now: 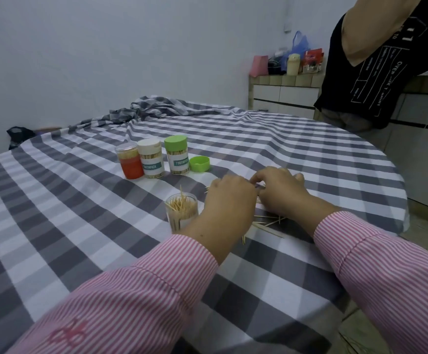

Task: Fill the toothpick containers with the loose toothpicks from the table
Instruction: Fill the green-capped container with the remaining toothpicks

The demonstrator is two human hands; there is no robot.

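Both hands, left (229, 198) and right (279, 191), meet with curled fingers over thin loose wooden toothpicks (266, 224) on the checked desk (80, 213), at three o'clock from the clear open plastic container (181, 212).

The person wears a long-sleeved shirt of thin pink-and-white stripes. On the left sleeve (121, 310) the stripes run lengthwise along the forearm, and a stitched seam crosses the cloth where the wide cuff begins; the cuff's stripes lie at a slightly different angle. Lower on this sleeve sits a small darker pink embroidered emblem (68, 333), too blurred to make out. The right sleeve (391, 279) has the same striping and the same stitched cuff seam. Both cuffs end at the wrists, leaving the left hand (229, 200) and right hand (281, 192) bare.
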